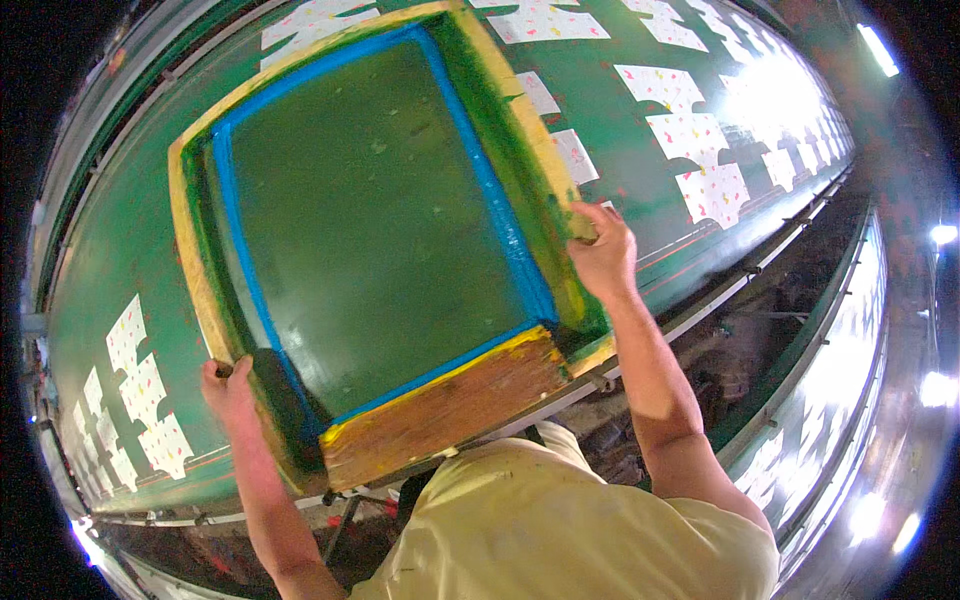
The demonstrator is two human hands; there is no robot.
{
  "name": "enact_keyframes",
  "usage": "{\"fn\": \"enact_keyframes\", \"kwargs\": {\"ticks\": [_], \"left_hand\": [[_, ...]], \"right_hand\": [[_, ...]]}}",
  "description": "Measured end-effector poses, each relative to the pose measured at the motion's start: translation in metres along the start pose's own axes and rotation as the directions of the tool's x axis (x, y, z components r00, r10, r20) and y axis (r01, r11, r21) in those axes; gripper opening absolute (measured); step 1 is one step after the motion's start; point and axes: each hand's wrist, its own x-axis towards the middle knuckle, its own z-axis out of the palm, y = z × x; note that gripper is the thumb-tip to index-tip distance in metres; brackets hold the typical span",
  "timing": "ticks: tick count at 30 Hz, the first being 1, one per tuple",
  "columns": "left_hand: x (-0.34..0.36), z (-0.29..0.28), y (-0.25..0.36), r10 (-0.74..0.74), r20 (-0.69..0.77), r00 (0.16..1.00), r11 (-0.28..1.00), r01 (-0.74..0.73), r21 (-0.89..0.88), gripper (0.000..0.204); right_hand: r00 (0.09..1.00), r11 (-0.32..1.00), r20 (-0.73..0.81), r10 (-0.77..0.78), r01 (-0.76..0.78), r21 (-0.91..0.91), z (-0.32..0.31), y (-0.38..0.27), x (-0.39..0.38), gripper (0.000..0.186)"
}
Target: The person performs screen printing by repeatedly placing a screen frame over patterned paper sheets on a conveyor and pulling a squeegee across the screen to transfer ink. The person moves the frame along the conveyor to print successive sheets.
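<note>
Before me is a large screen-printing frame [186, 225] with yellowish, green-stained wooden sides. Blue tape edges its dark green mesh [370, 220]. Across the near end runs a brown wooden board [450, 408] with yellow paint along its upper edge. My left hand [230, 396] is closed on the frame's left side, close to the near corner. Higher up on the opposite side, my right hand [608, 252] grips the right rail, thumb and fingers around the wood. Whether the frame rests on the table or is lifted off it, I cannot tell.
The long green table [110, 265] carries rows of white, colour-speckled cut fabric pieces [690, 140], with more pieces [145, 385] at the left. A metal rail [720, 300] follows its near edge. Another table [820, 390] with pale pieces stands behind me at right.
</note>
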Motion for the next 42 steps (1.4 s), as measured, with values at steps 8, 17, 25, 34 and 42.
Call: {"fn": "enact_keyframes", "kwargs": {"ticks": [8, 17, 25, 34, 42], "left_hand": [[-0.097, 0.121, 0.096, 0.002, 0.006, 1.0, 0.999, -0.002, 0.035, 0.044], [-0.144, 0.172, 0.145, -0.009, 0.015, 1.0, 0.996, 0.007, 0.09, 0.046], [-0.152, 0.176, 0.157, 0.033, -0.026, 0.999, 0.998, -0.032, 0.048, 0.042], [-0.148, 0.18, 0.141, 0.066, 0.015, 0.998, 0.989, -0.068, 0.133, 0.04], [-0.148, 0.176, 0.139, 0.024, 0.117, 0.993, 0.976, -0.049, 0.212, 0.046]], "right_hand": [[0.999, 0.997, -0.034, 0.016, -0.014, 0.077, -0.073, 0.153, 0.072, 0.063], [0.998, 0.991, -0.008, 0.068, -0.067, 0.119, -0.117, 0.208, 0.101, 0.064], [0.988, 0.987, 0.107, 0.109, -0.12, 0.104, -0.125, 0.213, 0.105, 0.068], [0.998, 1.0, 0.068, 0.013, -0.013, -0.004, -0.12, 0.221, 0.106, 0.062], [0.952, 0.896, 0.057, -0.302, 0.304, -0.324, -0.143, 0.162, 0.074, 0.059]]}}
